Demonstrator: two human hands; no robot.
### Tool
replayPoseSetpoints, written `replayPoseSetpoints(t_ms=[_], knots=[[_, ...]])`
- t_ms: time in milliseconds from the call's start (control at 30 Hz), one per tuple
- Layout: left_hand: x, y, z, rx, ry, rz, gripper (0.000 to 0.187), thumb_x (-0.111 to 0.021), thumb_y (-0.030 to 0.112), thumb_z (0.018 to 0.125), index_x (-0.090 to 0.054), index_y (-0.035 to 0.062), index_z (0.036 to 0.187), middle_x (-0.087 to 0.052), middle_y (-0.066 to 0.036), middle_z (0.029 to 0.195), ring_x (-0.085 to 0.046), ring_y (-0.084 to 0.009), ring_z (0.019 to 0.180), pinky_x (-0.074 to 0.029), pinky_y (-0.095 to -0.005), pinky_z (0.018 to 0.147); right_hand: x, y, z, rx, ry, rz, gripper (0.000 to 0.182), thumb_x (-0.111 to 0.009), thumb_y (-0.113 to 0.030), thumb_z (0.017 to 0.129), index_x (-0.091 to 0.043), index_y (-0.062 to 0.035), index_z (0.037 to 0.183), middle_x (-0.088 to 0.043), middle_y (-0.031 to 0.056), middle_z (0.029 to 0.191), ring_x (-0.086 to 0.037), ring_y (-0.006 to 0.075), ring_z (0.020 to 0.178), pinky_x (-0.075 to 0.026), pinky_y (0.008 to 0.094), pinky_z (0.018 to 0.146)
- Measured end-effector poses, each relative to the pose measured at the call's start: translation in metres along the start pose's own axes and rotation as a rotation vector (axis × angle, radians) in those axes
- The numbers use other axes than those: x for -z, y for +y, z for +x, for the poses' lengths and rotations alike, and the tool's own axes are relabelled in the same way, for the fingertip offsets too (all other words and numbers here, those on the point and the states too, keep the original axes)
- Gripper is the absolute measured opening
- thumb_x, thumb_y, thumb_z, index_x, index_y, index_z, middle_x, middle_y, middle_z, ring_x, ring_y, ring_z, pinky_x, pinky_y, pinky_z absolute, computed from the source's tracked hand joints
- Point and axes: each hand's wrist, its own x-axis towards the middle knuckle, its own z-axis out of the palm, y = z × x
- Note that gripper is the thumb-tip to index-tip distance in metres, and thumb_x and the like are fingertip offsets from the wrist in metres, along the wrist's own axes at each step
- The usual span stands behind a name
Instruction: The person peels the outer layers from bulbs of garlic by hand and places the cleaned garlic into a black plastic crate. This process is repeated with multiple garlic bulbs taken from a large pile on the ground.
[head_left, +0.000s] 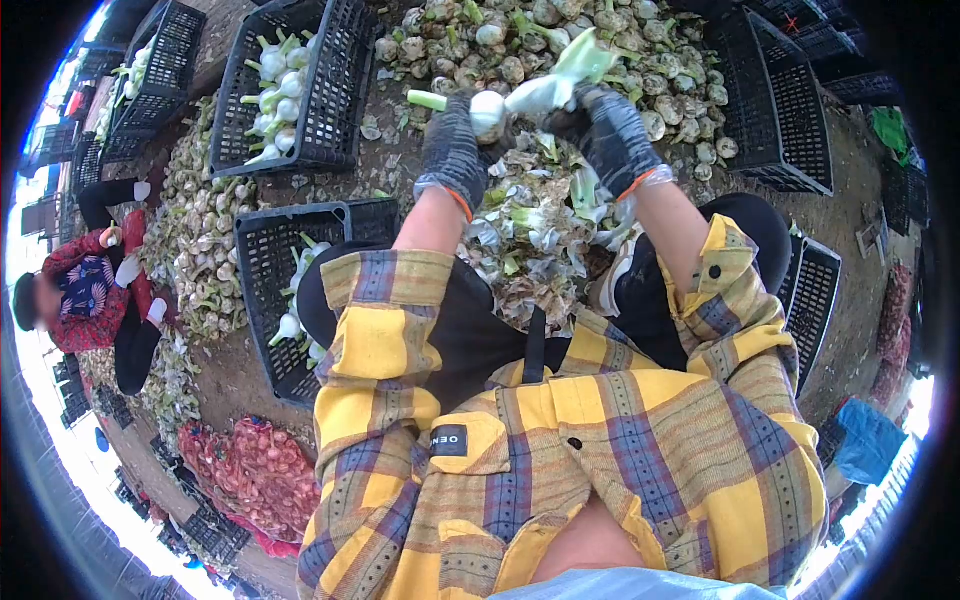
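Observation:
My left hand (455, 148), in a dark grey glove, is wrapped round a white garlic bulb (488, 113) whose cut green stem (427, 99) points left. Just to its right, my right hand (612, 138), gloved the same way, is closed on a strip of pale garlic skin (545, 94) that flares into a light green leafy end. The strip's left end reaches close to the bulb. Below both hands, a heap of peeled garlic skins (530, 225) lies between my legs. Beyond them spreads a big pile of unpeeled garlic (650, 60).
A black crate (345, 110) with white bulbs stands at upper left, another crate (262, 250) by my left knee. More black crates (800, 130) stand on the right. At far left a person (85, 290) sits beside a garlic pile (200, 240). Red mesh sacks (255, 475) lie lower left.

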Motion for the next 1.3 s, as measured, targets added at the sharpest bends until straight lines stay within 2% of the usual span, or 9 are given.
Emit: replayPoseSetpoints(t_ms=[100, 167, 233, 300, 400, 500, 667, 867, 1300], knots=[[0.000, 0.010, -0.008, -0.038, 0.013, -0.029, 0.025, -0.055, 0.032, 0.079, -0.053, 0.0128, 0.095, -0.059, -0.007, 0.088, -0.058, -0.0212, 0.072, -0.052, -0.0374, 0.060, 0.020, -0.009, 0.013, -0.006, 0.007, 0.164, 0.015, -0.048, -0.013, 0.083, -0.055, -0.0002, 0.087, -0.058, 0.0112, 0.077, -0.059, 0.0201, 0.065, -0.052, 0.0367, 0.066], [0.001, 0.012, -0.009, -0.054, 0.009, -0.017, 0.025, -0.054, 0.033, 0.079, -0.053, 0.0132, 0.095, -0.059, -0.007, 0.088, -0.058, -0.0218, 0.073, -0.052, -0.0386, 0.061, 0.028, -0.017, 0.018, 0.096, -0.029, -0.970, 0.020, -0.053, -0.018, 0.081, -0.057, 0.0006, 0.087, -0.060, 0.0145, 0.083, -0.060, 0.0200, 0.070, -0.050, 0.0313, 0.068], [0.003, 0.011, -0.005, -0.089, 0.010, -0.065, 0.038, -0.052, 0.047, 0.078, -0.050, 0.0134, 0.097, -0.055, -0.006, 0.086, -0.056, -0.0179, 0.074, -0.048, -0.0332, 0.056, 0.005, -0.030, -0.013, 0.229, -0.459, -1.582, 0.043, -0.055, -0.036, 0.080, -0.056, -0.0013, 0.105, -0.061, 0.0163, 0.094, -0.058, 0.0210, 0.085, -0.046, 0.0326, 0.078], [0.005, 0.010, 0.000, -0.117, 0.024, -0.028, 0.042, -0.049, 0.050, 0.080, -0.052, 0.0112, 0.097, -0.057, -0.006, 0.084, -0.056, -0.0172, 0.071, -0.047, -0.0317, 0.057, 0.016, 0.001, -0.021, 0.604, -0.303, -1.829, 0.060, -0.051, -0.051, 0.076, -0.054, 0.0004, 0.107, -0.059, 0.0210, 0.099, -0.056, 0.0313, 0.094, -0.042, 0.0372, 0.084], [0.002, 0.009, 0.001, -0.311, -0.015, 0.278, 0.050, -0.044, 0.051, 0.084, -0.058, 0.0033, 0.093, -0.060, -0.008, 0.080, -0.057, -0.0163, 0.069, -0.045, -0.0291, 0.062, 0.004, -0.009, -0.008, 0.157, -0.327, -1.164, 0.064, -0.050, -0.053, 0.077, -0.052, 0.0013, 0.110, -0.059, 0.0206, 0.100, -0.056, 0.0318, 0.095, -0.041, 0.0366, 0.086], [-0.007, 0.005, -0.018, -0.411, -0.115, 0.478, 0.051, -0.048, 0.049, 0.082, -0.053, 0.0020, 0.099, -0.054, -0.008, 0.087, -0.058, -0.0162, 0.075, -0.048, -0.0272, 0.065, -0.014, -0.018, -0.008, -0.396, -0.223, -0.581, 0.042, -0.055, -0.043, 0.080, -0.057, -0.0060, 0.100, -0.058, 0.0059, 0.078, -0.054, 0.0142, 0.062, -0.047, 0.0283, 0.059], [0.007, -0.006, -0.001, -1.077, -0.215, 1.303, 0.041, -0.041, 0.036, 0.089, -0.054, 0.0003, 0.106, -0.059, -0.013, 0.097, -0.058, -0.0178, 0.084, -0.046, -0.0301, 0.073, -0.013, -0.013, -0.013, -0.428, -0.312, -0.419, 0.037, -0.061, -0.037, 0.077, -0.057, -0.0004, 0.082, -0.056, 0.0064, 0.067, -0.056, 0.0142, 0.055, -0.048, 0.0256, 0.050], [0.000, -0.010, -0.011, -0.663, -0.320, 0.706, 0.040, -0.041, 0.036, 0.090, -0.062, 0.0021, 0.095, -0.063, -0.008, 0.085, -0.057, -0.0141, 0.076, -0.045, -0.0288, 0.070, -0.009, -0.017, -0.017, -0.323, -0.339, -0.389, 0.031, -0.062, -0.028, 0.077, -0.058, 0.0020, 0.085, -0.061, 0.0094, 0.071, -0.059, 0.0153, 0.058, -0.049, 0.0265, 0.051], [-0.001, -0.006, -0.009, -0.486, 0.035, 0.786, 0.046, -0.054, 0.040, 0.082, -0.053, 0.0005, 0.104, -0.059, -0.015, 0.094, -0.057, -0.0218, 0.084, -0.043, -0.0313, 0.076, 0.005, -0.002, 0.001, -0.042, -0.043, -0.660, 0.022, -0.056, -0.016, 0.079, -0.057, 0.0033, 0.090, -0.063, 0.0113, 0.077, -0.060, 0.0162, 0.066, -0.049, 0.0307, 0.059]])
